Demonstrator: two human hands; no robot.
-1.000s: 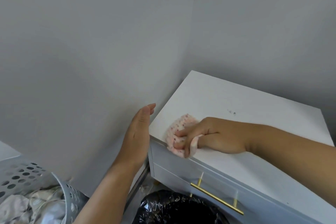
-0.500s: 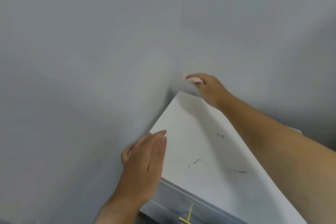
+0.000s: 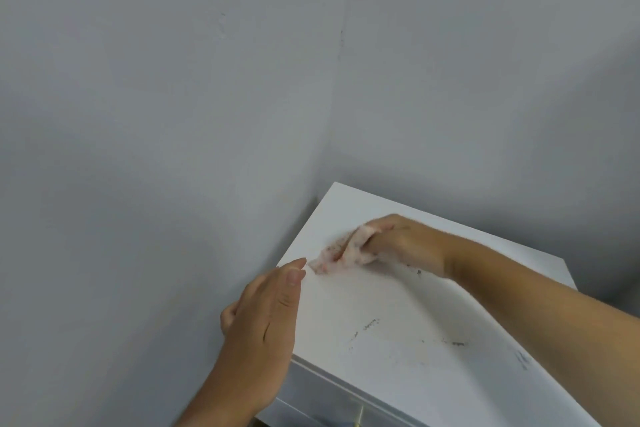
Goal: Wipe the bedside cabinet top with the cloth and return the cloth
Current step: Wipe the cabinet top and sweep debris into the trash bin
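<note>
The white bedside cabinet top [image 3: 398, 308] fills the lower right, tucked into a wall corner. My right hand [image 3: 405, 243] is shut on a pink speckled cloth [image 3: 343, 253] and presses it flat on the top near the left edge, blurred by motion. My left hand [image 3: 263, 326] is held flat and upright against the cabinet's left edge, fingers together, holding nothing. Dark dirt smudges [image 3: 370, 324] lie on the top in front of the cloth.
Grey walls meet in a corner [image 3: 341, 80] right behind the cabinet. Its drawer front with a brass handle [image 3: 360, 416] shows at the bottom edge. More dark marks [image 3: 457, 343] lie beside my right forearm.
My right hand has pulled the cloth from the back corner toward the front left of the top. The left hand stays at the cabinet's left edge.
</note>
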